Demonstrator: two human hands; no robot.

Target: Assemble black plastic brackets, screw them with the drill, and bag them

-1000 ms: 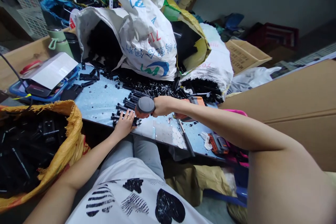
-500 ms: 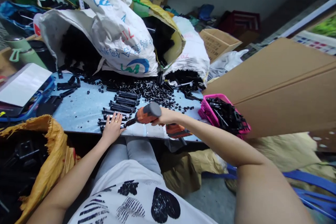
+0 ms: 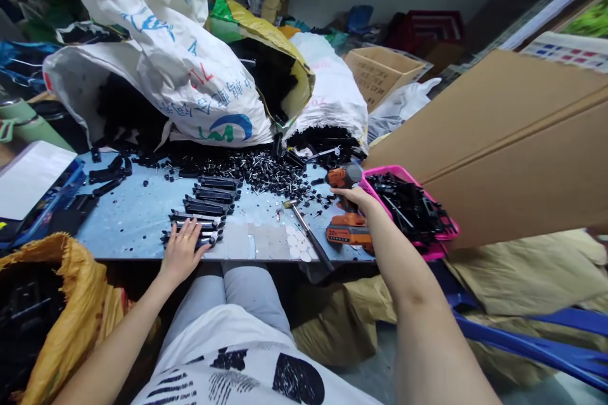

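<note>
Left hand [image 3: 182, 250] on black parts [image 3: 209, 207], right hand [image 3: 355, 197] at drill [image 3: 346, 228].

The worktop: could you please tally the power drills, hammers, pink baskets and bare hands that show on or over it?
Power drill: 1
Hammer: 1
Pink basket: 1
Bare hands: 2 (left hand, right hand)
Total: 5

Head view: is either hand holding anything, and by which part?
The right hand is on the drill at its handle; whether it grips cannot be told. The left hand lies spread over black parts, without a visible grasp.
</note>
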